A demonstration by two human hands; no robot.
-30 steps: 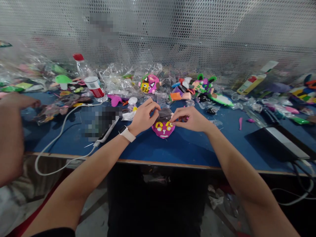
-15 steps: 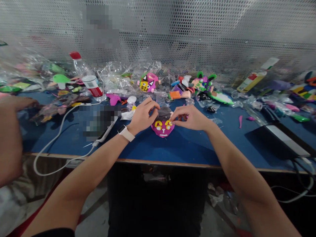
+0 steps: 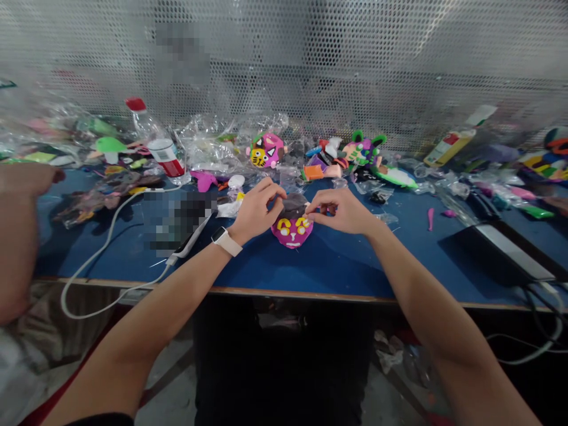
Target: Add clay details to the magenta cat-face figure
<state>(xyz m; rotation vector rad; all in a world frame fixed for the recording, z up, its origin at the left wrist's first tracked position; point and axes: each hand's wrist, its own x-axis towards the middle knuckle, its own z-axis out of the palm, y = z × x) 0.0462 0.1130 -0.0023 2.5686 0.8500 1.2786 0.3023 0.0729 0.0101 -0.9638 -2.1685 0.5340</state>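
A clay cat-face mask (image 3: 291,238) lies on the blue table in front of me, magenta below and black on top. It has yellow arcs over white eyes, plus a white nose and mouth. My left hand (image 3: 260,208), with a watch on its wrist, curls its fingers and thumb against the mask's upper left edge. On the opposite side my right hand (image 3: 339,211) is closed in a pinch, its fingertips at the right edge beside the yellow eye piece. Whether a small bit of clay is between those fingertips is hidden.
Behind the mask stand a pink-and-yellow painted mask (image 3: 267,150) and a green-eared one (image 3: 364,148). A red-capped bottle (image 3: 164,151), a phone (image 3: 181,222) on a white cable and a black box (image 3: 510,251) flank my arms. Another person's arm (image 3: 18,236) rests at left.
My hands stay at the mask with hardly any shift. The other person's hand at the left has drawn back slightly to the left. The view has moved very slightly.
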